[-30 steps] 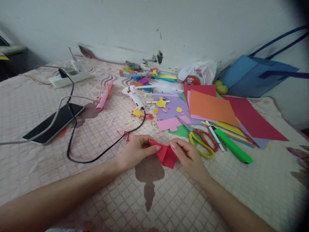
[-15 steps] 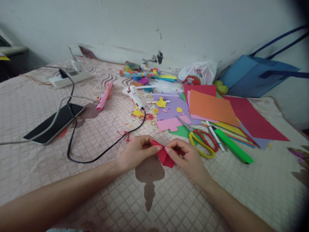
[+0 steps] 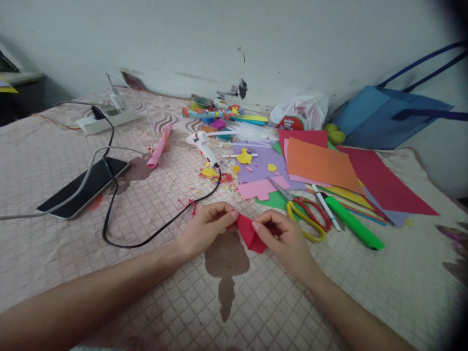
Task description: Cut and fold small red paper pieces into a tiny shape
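Note:
A small folded piece of red paper (image 3: 250,235) is held just above the patterned tablecloth, between my two hands. My left hand (image 3: 210,226) pinches its upper left corner between thumb and fingers. At the other side, my right hand (image 3: 283,239) grips the paper with the thumb on top and the fingers curled behind it. Creases run across the red paper, and its right part is hidden by my right hand. Scissors (image 3: 307,219) with red and yellow handles lie just beyond my right hand.
A white glue gun (image 3: 205,148) lies with its black cord looping left. Coloured paper sheets (image 3: 321,163) spread at the right, near a green cutter-like tool (image 3: 354,222) and a marker (image 3: 326,207). A phone (image 3: 86,187), a power strip (image 3: 106,121) and a blue bag (image 3: 391,117) surround these.
My left hand's thumb has slid back left toward the paper's corner, so more of the red paper shows between the hands. My right hand keeps its hold, shifted very slightly.

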A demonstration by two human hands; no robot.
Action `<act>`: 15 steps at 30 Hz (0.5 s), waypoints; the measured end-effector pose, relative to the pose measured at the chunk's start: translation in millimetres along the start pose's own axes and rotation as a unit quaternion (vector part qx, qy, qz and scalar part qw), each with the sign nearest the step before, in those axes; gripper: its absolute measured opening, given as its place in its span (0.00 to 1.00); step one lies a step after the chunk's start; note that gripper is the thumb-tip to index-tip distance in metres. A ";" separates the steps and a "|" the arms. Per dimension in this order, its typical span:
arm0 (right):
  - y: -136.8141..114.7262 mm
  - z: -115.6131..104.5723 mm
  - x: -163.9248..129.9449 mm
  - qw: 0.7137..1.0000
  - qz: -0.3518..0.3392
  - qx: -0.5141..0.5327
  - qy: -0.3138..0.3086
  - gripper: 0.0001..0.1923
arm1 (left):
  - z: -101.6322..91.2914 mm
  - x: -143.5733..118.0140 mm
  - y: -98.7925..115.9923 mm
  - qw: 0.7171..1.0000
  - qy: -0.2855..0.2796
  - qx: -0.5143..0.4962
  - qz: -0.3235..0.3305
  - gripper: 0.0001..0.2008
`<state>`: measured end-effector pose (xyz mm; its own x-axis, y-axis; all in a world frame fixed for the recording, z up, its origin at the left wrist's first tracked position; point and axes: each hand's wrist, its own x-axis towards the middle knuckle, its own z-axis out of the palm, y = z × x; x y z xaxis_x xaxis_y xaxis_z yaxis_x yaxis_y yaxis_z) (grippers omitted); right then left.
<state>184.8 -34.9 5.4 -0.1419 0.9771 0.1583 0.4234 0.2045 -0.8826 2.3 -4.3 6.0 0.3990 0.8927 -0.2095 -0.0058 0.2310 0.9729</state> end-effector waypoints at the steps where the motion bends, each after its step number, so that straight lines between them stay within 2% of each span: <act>1: -0.1 -0.2 0.3 1.000 -0.001 0.002 0.001 0.07 | 0.2 -0.2 0.5 1.000 0.000 0.002 0.003 0.10; 7: -0.7 -0.7 0.9 1.000 -0.001 -0.003 0.009 0.07 | 0.0 1.0 1.6 1.000 -0.008 -0.004 0.013 0.16; 15: -1.2 -0.5 -0.6 1.000 -0.013 -0.020 -0.003 0.06 | -5.0 1.1 -1.5 0.999 -0.007 0.029 0.029 0.10</act>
<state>184.8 -35.7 6.6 -0.1582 0.9711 0.1785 0.4550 0.2322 -0.8597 -1.9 -1.8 3.9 0.4115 0.8988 -0.1511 0.0233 0.1554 0.9876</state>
